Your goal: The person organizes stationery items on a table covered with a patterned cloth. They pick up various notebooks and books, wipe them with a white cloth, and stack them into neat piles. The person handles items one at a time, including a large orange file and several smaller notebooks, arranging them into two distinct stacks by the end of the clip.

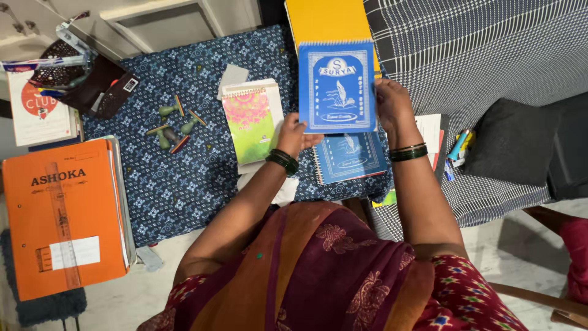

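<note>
both hands hold up a blue spiral notebook (337, 86) above a table covered in a dark blue patterned cloth (184, 178). the left hand (296, 136) grips its lower left corner, thumb on the cover and the other fingers curled behind; the right hand (392, 105) clasps the right edge, fingers wrapped round the back so only the back of the hand shows. the notebook is held with its cover facing the camera, its long axis running away from the person, the spiral binding along the far, top edge and the bottom edge nearest the body. it is very slightly tilted, nearly square with the table. just beneath it lies a second blue notebook (352, 158) of the same kind, partly hidden, and behind it a yellow folder (324, 21). to the left rests a small pad with a pink and green cover (250, 122), and further left some green-handled tools (174, 125). an orange file (61, 214) sits at the table's left end.
</note>
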